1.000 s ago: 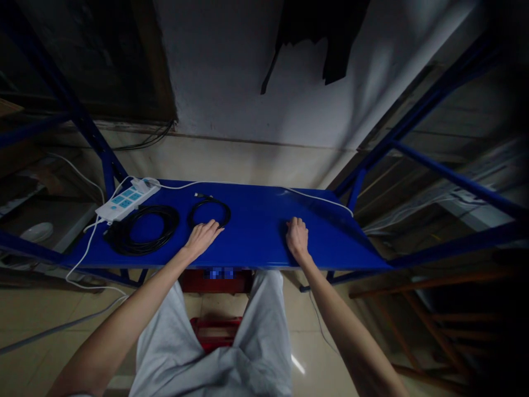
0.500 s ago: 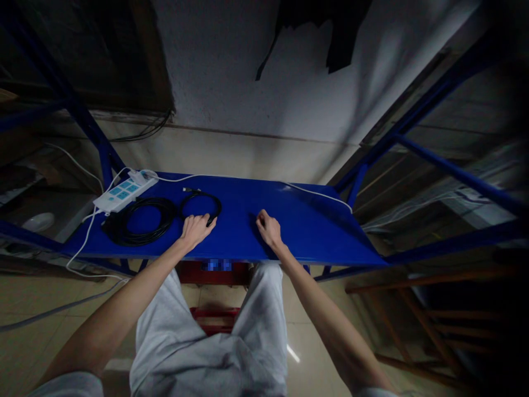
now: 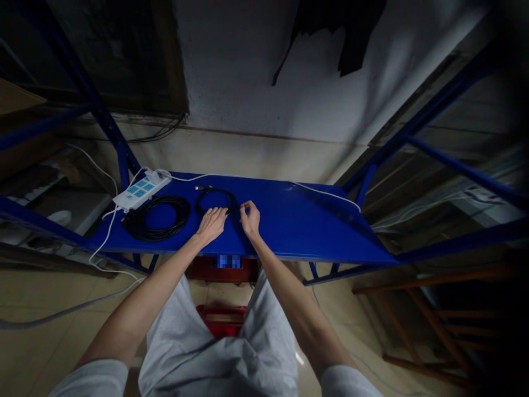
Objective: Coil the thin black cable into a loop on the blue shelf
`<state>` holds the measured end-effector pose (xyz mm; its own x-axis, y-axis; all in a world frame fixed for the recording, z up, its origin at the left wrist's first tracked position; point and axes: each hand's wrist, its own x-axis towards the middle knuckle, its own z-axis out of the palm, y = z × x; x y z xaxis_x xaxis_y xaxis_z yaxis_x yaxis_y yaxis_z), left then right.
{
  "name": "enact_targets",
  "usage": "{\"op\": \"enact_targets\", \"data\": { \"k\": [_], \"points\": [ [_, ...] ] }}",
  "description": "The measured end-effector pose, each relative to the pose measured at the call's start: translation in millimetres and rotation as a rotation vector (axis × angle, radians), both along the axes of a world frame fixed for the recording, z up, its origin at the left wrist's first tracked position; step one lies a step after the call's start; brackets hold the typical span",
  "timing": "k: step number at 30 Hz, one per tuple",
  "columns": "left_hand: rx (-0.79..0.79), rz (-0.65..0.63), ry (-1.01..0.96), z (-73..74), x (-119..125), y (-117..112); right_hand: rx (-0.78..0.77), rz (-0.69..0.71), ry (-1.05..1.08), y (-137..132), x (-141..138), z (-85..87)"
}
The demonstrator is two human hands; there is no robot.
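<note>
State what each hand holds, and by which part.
The left hand lies over the near side of the small black cable loop, grip unclear. Whether the right hand holds anything cannot be told.

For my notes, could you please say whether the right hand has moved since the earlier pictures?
Yes: against the blue tabletop, the right hand moved left, toward the smaller black cable coil.
</note>
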<state>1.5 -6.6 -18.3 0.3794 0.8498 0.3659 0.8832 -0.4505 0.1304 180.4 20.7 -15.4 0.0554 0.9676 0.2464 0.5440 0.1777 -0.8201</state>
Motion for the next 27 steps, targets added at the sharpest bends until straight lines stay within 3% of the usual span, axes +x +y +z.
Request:
{"op": "enact_targets", "data": {
  "k": [4,9,20,27],
  "points": [
    [0.022,-0.013,-0.016,-1.8,-2.0,0.3,0.094,-0.105,-0.084,-3.2,-2.8,1.6],
    [0.022,-0.027,-0.055,-2.2,-3.1,0.3,0.059,-0.072,-0.096,-4.5,-3.5,-3.2],
    [-0.04,0.102,-0.303,5.8,-9.3,2.0,0.023,-0.015,0.128,4.1,-1.1,-11.3],
    [-0.056,0.016,-0.136,6.1,-22.2,-1.8,-0.033,0.059,0.21,7.3,-1.7,-15.5]
  ]
}}
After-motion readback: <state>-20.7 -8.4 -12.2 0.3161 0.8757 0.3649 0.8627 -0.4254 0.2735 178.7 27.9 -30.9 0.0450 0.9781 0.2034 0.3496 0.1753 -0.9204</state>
